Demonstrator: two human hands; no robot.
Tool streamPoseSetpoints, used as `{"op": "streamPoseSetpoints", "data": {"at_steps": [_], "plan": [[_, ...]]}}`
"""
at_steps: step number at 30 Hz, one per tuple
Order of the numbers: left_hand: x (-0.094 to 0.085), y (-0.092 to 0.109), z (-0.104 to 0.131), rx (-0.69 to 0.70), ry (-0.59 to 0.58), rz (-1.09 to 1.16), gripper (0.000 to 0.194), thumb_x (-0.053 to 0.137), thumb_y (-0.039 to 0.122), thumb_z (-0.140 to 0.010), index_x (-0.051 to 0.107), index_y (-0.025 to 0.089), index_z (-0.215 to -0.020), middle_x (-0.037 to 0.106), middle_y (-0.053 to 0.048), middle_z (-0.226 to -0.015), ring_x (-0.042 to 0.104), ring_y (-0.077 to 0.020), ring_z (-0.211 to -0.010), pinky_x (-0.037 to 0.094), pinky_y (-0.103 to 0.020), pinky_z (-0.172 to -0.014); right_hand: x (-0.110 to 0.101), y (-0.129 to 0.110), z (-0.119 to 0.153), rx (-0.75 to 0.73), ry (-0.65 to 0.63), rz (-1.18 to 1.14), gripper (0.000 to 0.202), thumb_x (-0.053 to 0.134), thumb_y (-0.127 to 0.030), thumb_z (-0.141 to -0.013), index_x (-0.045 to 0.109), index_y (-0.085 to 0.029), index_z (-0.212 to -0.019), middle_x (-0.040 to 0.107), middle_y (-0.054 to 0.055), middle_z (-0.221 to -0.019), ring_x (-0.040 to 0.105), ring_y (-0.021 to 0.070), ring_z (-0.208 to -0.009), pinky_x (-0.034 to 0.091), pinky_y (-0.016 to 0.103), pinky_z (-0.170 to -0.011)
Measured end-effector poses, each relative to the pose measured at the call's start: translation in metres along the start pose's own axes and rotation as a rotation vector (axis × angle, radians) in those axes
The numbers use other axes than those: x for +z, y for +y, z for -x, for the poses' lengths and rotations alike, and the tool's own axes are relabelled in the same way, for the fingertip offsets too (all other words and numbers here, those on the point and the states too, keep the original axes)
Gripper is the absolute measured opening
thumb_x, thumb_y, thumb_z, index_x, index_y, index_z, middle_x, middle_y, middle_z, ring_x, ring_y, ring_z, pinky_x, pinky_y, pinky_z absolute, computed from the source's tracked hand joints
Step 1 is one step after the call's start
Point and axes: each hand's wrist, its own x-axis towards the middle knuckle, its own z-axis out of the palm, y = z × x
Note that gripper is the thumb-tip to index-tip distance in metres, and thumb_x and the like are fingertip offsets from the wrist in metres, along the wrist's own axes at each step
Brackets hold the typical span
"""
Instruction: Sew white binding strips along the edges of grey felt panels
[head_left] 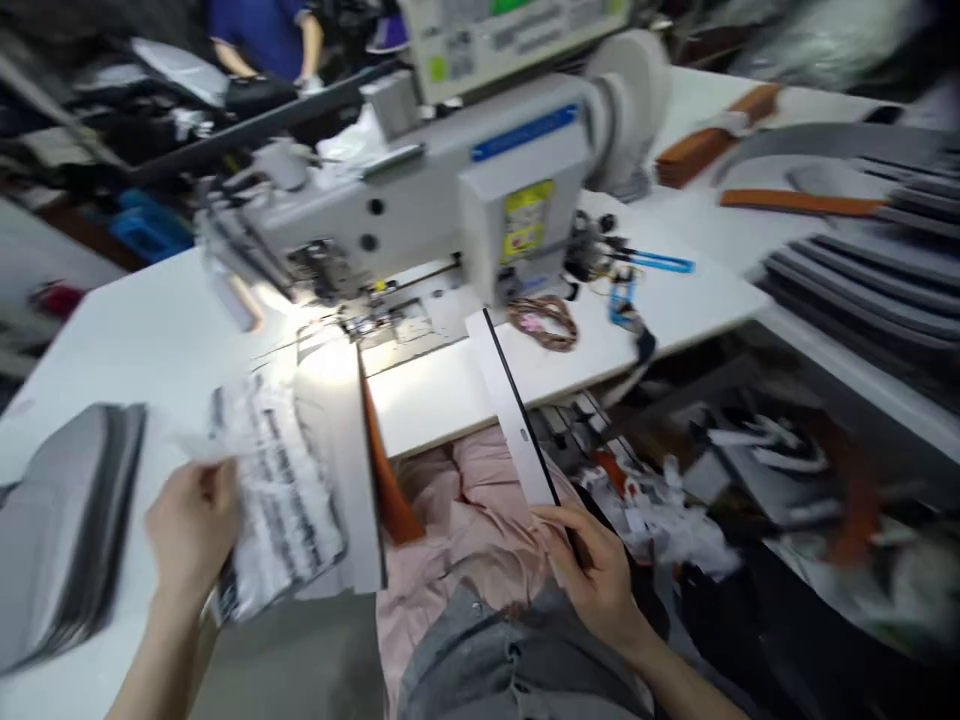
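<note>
My left hand is closed on the edge of a crumpled plastic bag, white with dark printing and blurred. Just right of the bag, a pale grey panel and an orange-brown strip hang over the table's front edge. In my right hand, fingers and thumb pinch the lower end of a long white strip with a black edge. This strip slants up and left over my lap, its far end above the table. Both hands are in front of a sewing machine with its lamp lit.
A stack of grey panels lies at the left. Brown cord and blue-handled snips lie right of the machine. Curved grey pieces and orange-brown strips fill the right table. Another person is behind the machine.
</note>
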Motion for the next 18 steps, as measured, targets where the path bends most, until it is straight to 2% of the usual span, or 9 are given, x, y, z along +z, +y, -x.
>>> {"op": "streamPoseSetpoints", "data": {"at_steps": [2,4,7,10,12,13,15,17,18], "plan": [[-0.002,-0.014,0.002,-0.197,0.026,0.108,0.022,0.059,0.039,-0.082,0.059,0.02,-0.072,0.056,0.002,-0.06,0.052,-0.0165,-0.06,0.034,-0.026,-0.057,0.01,-0.006,-0.021,-0.025,-0.118,0.04,0.021,0.056,-0.024,-0.094,0.069,-0.028,-0.109,0.072,0.004,-0.094,0.07,0.0195,-0.082,0.058,0.03,-0.072],[-0.005,-0.017,-0.002,-0.313,0.088,0.333,0.024,0.06,0.042,-0.081,0.058,0.019,-0.072,0.053,0.003,-0.057,0.048,-0.0139,-0.056,0.033,-0.025,-0.055,0.02,-0.003,-0.048,0.005,-0.173,0.078,0.022,0.054,-0.029,-0.096,0.068,-0.027,-0.113,0.073,0.006,-0.103,0.07,0.0226,-0.092,0.058,0.035,-0.08],[-0.007,-0.013,-0.013,-0.347,0.187,0.637,0.024,0.064,0.04,-0.076,0.054,0.02,-0.067,0.047,0.004,-0.055,0.043,-0.0112,-0.053,0.032,-0.024,-0.051,0.038,0.009,-0.096,-0.028,-0.196,0.178,0.028,0.051,-0.039,-0.096,0.067,-0.023,-0.114,0.072,0.01,-0.102,0.069,0.0274,-0.093,0.057,0.044,-0.082],[-0.005,-0.015,-0.02,-0.388,0.107,0.849,0.026,0.067,0.042,-0.073,0.056,0.02,-0.069,0.047,0.004,-0.055,0.042,-0.0101,-0.051,0.032,-0.023,-0.049,0.062,0.006,-0.137,-0.245,-0.113,0.419,0.037,0.053,-0.046,-0.094,0.067,-0.021,-0.117,0.062,0.017,-0.125,0.056,0.0382,-0.119,0.044,0.061,-0.1],[-0.004,-0.02,-0.019,-0.427,0.02,0.95,0.029,0.072,0.045,-0.072,0.056,0.02,-0.07,0.045,0.005,-0.055,0.041,-0.0096,-0.051,0.033,-0.022,-0.049,0.084,-0.012,-0.153,-0.362,-0.103,0.452,0.036,0.053,-0.044,-0.095,0.067,-0.021,-0.119,0.055,0.018,-0.134,0.048,0.0394,-0.128,0.039,0.063,-0.106],[-0.003,-0.023,-0.016,-0.443,-0.01,0.987,0.032,0.074,0.046,-0.071,0.056,0.02,-0.07,0.045,0.005,-0.056,0.041,-0.0094,-0.051,0.034,-0.022,-0.049,0.098,-0.024,-0.157,-0.394,-0.172,0.396,0.032,0.052,-0.041,-0.096,0.067,-0.022,-0.118,0.057,0.017,-0.131,0.051,0.0367,-0.126,0.042,0.059,-0.105],[-0.004,-0.03,-0.01,-0.465,-0.028,1.042,0.036,0.078,0.048,-0.069,0.055,0.02,-0.071,0.046,0.005,-0.058,0.042,-0.009,-0.053,0.036,-0.022,-0.051,0.132,-0.051,-0.161,-0.434,-0.433,0.211,0.025,0.05,-0.035,-0.099,0.068,-0.024,-0.113,0.066,0.012,-0.117,0.06,0.0293,-0.114,0.052,0.048,-0.096],[-0.006,-0.034,-0.005,-0.462,-0.013,1.069,0.038,0.079,0.049,-0.069,0.055,0.019,-0.071,0.048,0.004,-0.061,0.043,-0.0088,-0.055,0.037,-0.022,-0.054,0.174,-0.075,-0.162,-0.456,-0.701,0.055,0.023,0.049,-0.032,-0.099,0.068,-0.024,-0.109,0.069,0.009,-0.108,0.064,0.0252,-0.106,0.055,0.042,-0.09],[-0.008,-0.036,-0.003,-0.453,-0.001,1.073,0.039,0.079,0.049,-0.07,0.055,0.019,-0.071,0.048,0.004,-0.063,0.043,-0.0088,-0.057,0.037,-0.022,-0.055,0.196,-0.085,-0.161,-0.454,-0.791,-0.001,0.023,0.05,-0.032,-0.099,0.068,-0.023,-0.111,0.069,0.009,-0.108,0.065,0.0242,-0.104,0.056,0.04,-0.087]]}}
